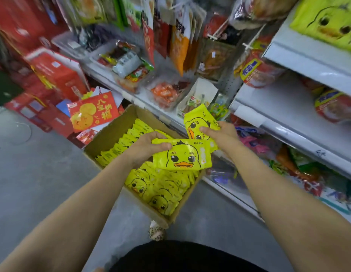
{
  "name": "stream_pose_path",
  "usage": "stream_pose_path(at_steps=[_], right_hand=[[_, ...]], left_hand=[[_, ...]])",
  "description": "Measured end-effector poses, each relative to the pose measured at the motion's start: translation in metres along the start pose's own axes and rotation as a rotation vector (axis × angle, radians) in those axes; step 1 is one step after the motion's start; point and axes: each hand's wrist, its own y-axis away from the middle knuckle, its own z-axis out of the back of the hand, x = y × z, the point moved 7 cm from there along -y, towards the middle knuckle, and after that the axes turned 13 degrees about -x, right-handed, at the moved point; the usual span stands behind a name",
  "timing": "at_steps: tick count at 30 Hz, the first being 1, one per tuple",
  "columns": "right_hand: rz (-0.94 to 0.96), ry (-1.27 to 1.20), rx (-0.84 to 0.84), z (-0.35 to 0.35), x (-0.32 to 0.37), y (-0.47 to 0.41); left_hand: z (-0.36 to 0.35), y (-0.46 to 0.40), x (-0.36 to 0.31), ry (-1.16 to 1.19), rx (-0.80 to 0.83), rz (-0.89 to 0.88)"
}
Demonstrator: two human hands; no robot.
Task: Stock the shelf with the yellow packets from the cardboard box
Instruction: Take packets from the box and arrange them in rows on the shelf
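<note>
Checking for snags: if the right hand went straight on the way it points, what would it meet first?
Probably the left hand: the right hand holds a packet and points left toward it, though depth is unclear.

Glossy plastic yellow packets [182,156], matt brown cardboard box [110,134], smooth painted shelf [288,112].

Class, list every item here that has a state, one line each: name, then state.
Cardboard box: open, on the floor, partly full of yellow packets.
Left hand: grips a yellow packet above the box.
Right hand: holds a second yellow packet, tilted.
Top shelf packet: lying flat.
</note>
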Motion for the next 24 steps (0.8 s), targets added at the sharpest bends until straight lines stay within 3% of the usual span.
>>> stream_pose_path(at_steps=[5, 9, 17, 24], right_hand=[[0.270, 0.002, -0.182, 0.093, 0.048, 0.013], [0.376, -0.078, -0.300, 0.194, 0.066, 0.038], [0.472, -0.124, -0.509, 0.388, 0.050, 0.085], [0.485, -0.172, -0.633, 0.519, 0.011, 0.116]], left_hand=[[-0.054, 0.028, -0.046, 0.066, 0.126, -0.098], [-0.117, 0.064, -0.097, 0.066, 0.129, -0.235], [-0.243, 0.122, -0.195, -0.053, 0.064, -0.528], [-0.349, 0.161, -0.270, -0.193, 0.164, -0.700]])
